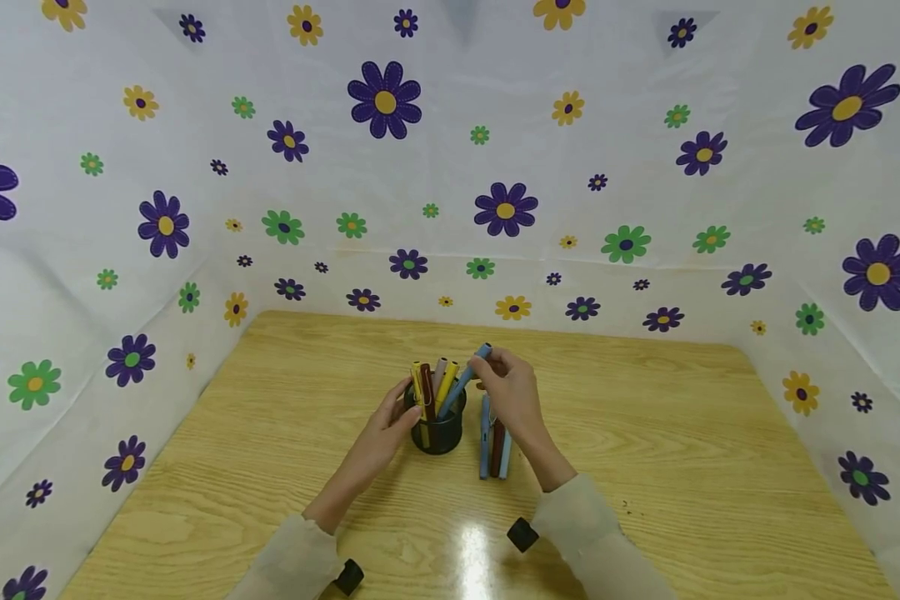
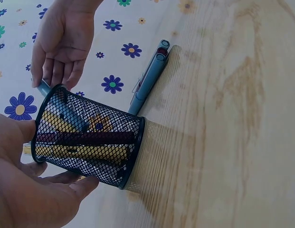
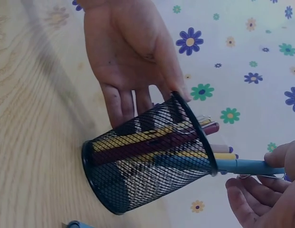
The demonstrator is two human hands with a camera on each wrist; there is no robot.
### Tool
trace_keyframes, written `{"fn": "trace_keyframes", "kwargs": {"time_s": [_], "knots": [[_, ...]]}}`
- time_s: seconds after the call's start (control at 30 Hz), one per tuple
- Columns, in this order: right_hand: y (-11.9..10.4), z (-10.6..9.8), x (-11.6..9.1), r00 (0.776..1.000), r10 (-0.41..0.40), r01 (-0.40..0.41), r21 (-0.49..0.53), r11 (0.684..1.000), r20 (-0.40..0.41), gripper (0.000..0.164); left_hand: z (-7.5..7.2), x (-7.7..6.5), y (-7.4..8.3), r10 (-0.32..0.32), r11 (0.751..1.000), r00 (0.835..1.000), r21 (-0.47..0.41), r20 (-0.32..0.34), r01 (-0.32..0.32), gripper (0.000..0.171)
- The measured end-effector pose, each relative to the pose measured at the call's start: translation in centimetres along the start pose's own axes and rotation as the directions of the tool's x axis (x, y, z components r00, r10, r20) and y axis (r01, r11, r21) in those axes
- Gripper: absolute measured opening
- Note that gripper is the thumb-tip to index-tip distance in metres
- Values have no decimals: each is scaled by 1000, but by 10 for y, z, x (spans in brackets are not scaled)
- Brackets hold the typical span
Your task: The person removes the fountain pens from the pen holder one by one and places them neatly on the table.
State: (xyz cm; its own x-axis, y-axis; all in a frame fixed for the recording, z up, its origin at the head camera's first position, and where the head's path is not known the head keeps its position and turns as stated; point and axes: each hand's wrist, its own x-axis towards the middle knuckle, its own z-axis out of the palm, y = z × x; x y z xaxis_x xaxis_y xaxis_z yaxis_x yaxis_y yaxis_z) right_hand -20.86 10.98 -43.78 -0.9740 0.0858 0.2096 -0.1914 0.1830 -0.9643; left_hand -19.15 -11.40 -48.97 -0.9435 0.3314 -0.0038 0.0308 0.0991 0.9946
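Note:
A black mesh pen cup [image 1: 442,437] stands upright on the table with yellow, dark red and greyish pens in it. My left hand [image 1: 378,433] holds the cup from its left side, thumb at the rim and fingers round the far side. Above the rim, my right hand [image 1: 513,396] pinches the upper end of a blue pen [image 3: 252,166] between thumb and fingers. That pen leans to the right, its lower part inside the cup. Right of the cup lie a dark red pen [image 1: 498,454] and two blue pens [image 1: 484,442], side by side, partly hidden under the right hand.
The wooden table [image 1: 682,467] reaches out on both sides of the hands. A white flowered cloth [image 1: 450,158] hangs behind it and along its left and right sides. Black straps with small blocks [image 1: 522,535] show at the sleeves.

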Motion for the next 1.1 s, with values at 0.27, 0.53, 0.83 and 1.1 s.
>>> {"fn": "trace_keyframes", "kwargs": {"time_s": [0.27, 0.53, 0.83, 1.1], "knots": [[-9, -18, 3, 1000, 23, -21, 158, 987, -5, 24, 0, 0, 1, -8, 1000, 1000, 13, -12, 8, 64], [-8, -45, 6, 999, 47, -42, 214, 976, -18, 32, 0, 0, 1, -9, 999, 1000, 37, -17, 9, 64], [-4, -80, 6, 997, 65, -57, 205, 977, -31, 37, 0, 0, 1, -10, 998, 1000, 54, -20, 11, 64], [2, -109, 2, 997, 73, -68, 156, 985, -26, 46, 1, 1, 0, -11, 998, 1000, 55, -22, 12, 65]]}}
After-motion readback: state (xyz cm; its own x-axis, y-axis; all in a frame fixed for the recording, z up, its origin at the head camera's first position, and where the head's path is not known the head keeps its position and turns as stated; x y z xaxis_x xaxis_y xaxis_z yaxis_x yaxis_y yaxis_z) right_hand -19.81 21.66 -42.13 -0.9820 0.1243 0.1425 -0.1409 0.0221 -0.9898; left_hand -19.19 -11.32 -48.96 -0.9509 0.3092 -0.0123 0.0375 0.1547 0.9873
